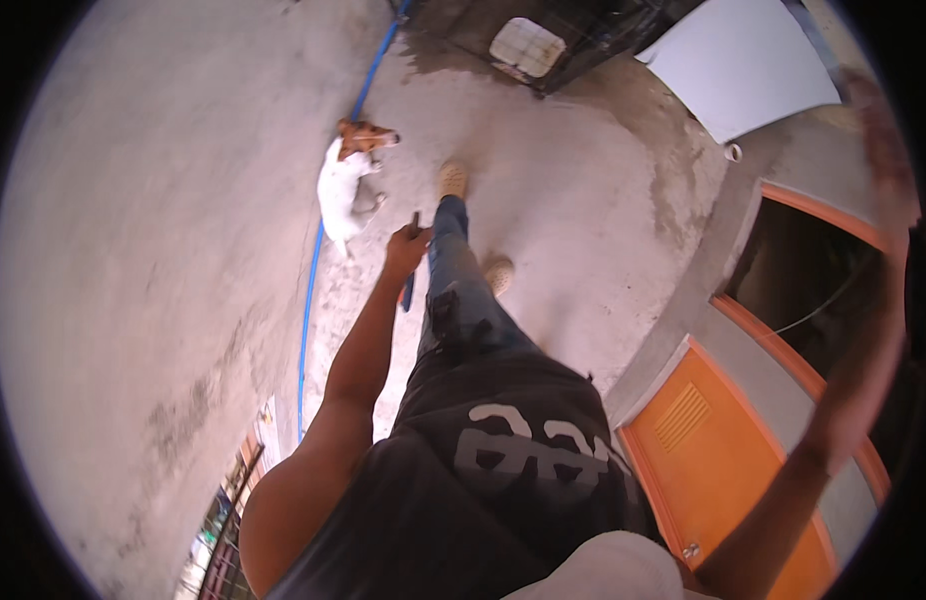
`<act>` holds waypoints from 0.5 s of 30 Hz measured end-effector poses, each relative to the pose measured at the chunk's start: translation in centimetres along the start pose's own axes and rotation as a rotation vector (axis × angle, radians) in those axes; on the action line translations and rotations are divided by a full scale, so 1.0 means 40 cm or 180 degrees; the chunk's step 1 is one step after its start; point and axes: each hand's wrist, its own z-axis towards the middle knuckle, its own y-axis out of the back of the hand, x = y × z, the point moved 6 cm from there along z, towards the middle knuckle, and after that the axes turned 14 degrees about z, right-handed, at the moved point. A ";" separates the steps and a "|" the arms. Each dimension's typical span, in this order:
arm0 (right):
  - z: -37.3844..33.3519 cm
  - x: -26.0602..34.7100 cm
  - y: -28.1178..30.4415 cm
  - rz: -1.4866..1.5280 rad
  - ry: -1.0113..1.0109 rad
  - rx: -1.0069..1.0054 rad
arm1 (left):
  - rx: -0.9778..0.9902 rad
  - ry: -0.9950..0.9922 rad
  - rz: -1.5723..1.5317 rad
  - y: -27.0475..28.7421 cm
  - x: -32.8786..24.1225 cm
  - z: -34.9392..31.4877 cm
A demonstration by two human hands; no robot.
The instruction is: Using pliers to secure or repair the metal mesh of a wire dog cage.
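Observation:
My left hand [408,250] hangs beside my left leg, closed round a slim dark tool [408,293]. A dark end sticks out past the fingers and a bluish part shows below the hand; its kind is not plain. A white dog with a brown head [341,185] is on the concrete just left of that hand. Far to the right, my right arm is raised and my right hand [886,160] is smeared by motion near the picture's rim. Whether its fingers hold anything is not visible.
A blue hose [311,300] runs along the concrete floor [163,200] past the dog. On the right stand an orange door [703,440] and a dark orange-framed opening [803,270]. A white panel [740,65] and a pale square container [527,48] are ahead.

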 end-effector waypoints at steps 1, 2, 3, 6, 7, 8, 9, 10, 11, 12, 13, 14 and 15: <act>0.115 0.084 -0.369 0.0764 -0.0076 0.0289 | -0.0286 0.0032 0.0180 0.041 0.024 -0.053; 0.065 0.129 -0.515 0.0612 -0.1051 0.0642 | -0.0390 0.0094 0.0186 0.059 0.019 -0.106; -0.001 0.167 -0.612 0.1168 -0.0882 0.1050 | -0.0612 0.0017 0.0398 0.072 0.002 -0.139; -0.230 0.133 -0.833 0.1663 -0.0963 0.1164 | -0.0645 0.0178 0.0747 0.091 -0.003 -0.181; -0.294 0.110 -0.903 0.1796 -0.1388 0.1184 | -0.0720 0.0202 0.0740 0.099 0.034 -0.194; -0.365 0.080 -0.974 0.1892 -0.1520 0.1171 | -0.0641 0.0288 0.0996 0.103 0.090 -0.201; -0.430 0.051 -1.035 0.1971 -0.1677 0.1101 | -0.0547 0.0321 0.1276 0.121 0.130 -0.200; -0.470 0.025 -1.078 0.1884 -0.1811 0.1033 | -0.0453 0.0424 0.1219 0.134 0.170 -0.207; -0.509 0.013 -1.121 0.1810 -0.1974 0.0977 | -0.0337 0.0545 0.1180 0.156 0.214 -0.221; -0.559 -0.015 -1.151 0.1826 -0.2037 0.0976 | -0.0289 0.0552 0.1223 0.168 0.241 -0.230; -0.601 -0.077 -1.161 0.1637 -0.2153 0.0789 | -0.0196 0.0574 0.1021 0.177 0.251 -0.218; -0.634 -0.144 -1.156 0.1429 -0.2267 0.0621 | -0.0093 0.0606 0.0803 0.177 0.245 -0.195; -0.670 -0.197 -1.152 0.1158 -0.2496 0.0720 | -0.0015 0.0621 0.0827 0.188 0.214 -0.174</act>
